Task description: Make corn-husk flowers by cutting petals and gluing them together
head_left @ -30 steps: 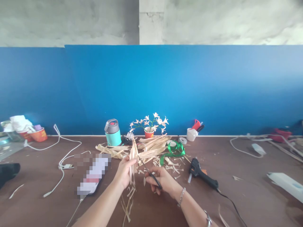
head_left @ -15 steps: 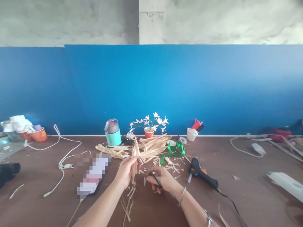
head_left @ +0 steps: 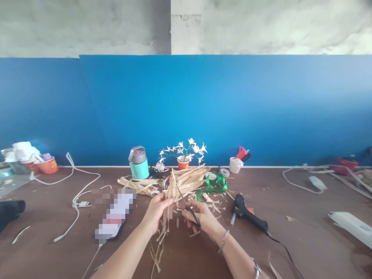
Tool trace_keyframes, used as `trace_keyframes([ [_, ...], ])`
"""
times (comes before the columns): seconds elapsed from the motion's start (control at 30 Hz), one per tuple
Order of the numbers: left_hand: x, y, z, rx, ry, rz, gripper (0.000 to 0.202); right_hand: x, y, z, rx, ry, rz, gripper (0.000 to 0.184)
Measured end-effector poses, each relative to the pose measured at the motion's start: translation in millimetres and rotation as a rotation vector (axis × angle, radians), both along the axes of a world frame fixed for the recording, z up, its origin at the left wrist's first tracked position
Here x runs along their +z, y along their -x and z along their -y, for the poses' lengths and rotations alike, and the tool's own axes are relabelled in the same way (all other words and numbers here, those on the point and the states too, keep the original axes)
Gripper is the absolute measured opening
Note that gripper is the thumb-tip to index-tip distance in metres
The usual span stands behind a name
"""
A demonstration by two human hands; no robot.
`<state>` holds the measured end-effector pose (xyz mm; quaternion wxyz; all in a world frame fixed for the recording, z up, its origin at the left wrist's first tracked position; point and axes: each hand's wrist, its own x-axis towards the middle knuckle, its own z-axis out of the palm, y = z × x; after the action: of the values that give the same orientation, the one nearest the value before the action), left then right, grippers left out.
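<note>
My left hand [head_left: 157, 211] is closed around a bundle of pale dried leaf strips [head_left: 171, 193] that stands upright over the brown table [head_left: 305, 240]. My right hand [head_left: 202, 217] grips black scissors [head_left: 186, 201], whose blades point up and left into the strips, close to my left fingers. Cut scraps [head_left: 157, 248] lie on the table under both hands. A larger heap of the same dried strips [head_left: 188, 178] lies just behind.
A black glue gun [head_left: 247, 215] with its cord lies right of my hands, green ribbon [head_left: 213, 184] behind. A teal flask [head_left: 138, 162], a small flower pot [head_left: 183, 155], a white cup [head_left: 235, 164], white cables [head_left: 78, 186] and a phone [head_left: 114, 217] sit around; cups [head_left: 43, 164] far left.
Both hands have shifted a little right and away from me with the strip bundle. The scissors have swung upward, their blades now higher against the strips.
</note>
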<state>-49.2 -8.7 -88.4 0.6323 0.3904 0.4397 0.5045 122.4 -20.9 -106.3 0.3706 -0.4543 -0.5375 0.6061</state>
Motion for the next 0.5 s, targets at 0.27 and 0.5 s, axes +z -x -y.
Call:
trace_keyframes([
  [0.27,-3.2,2,-1,-0.089,-0.053,-0.049,0.021,1.8,1,1,-0.006,-0.006,0.003,0.046],
  [0.5,9.2,-2,6,-0.135,-0.106,-0.014,0.021,2.0,1,1,-0.014,-0.004,-0.021,0.047],
])
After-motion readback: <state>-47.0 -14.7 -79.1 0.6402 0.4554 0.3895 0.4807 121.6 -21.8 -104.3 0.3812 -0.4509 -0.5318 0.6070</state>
